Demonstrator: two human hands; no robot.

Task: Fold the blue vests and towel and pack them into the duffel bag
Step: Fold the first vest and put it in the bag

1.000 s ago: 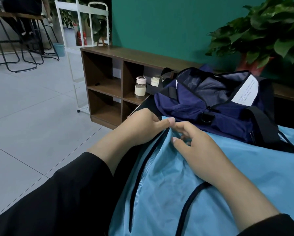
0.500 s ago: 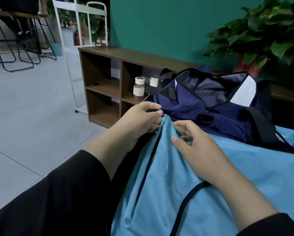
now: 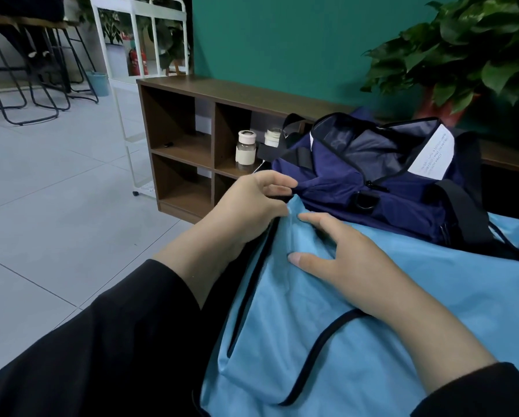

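While the left hand (image 3: 252, 203) pinches the vest (image 3: 372, 341), the flat right hand (image 3: 342, 257) presses it beside the unzipped duffel bag (image 3: 372, 182).

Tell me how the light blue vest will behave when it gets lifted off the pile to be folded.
The light blue vest will probably go limp: it already drapes in soft creases where the left hand pinches its corner. It looks thin, so likely light. Its smooth, slightly shiny surface under the right hand suggests it may slide out of a loose fold.
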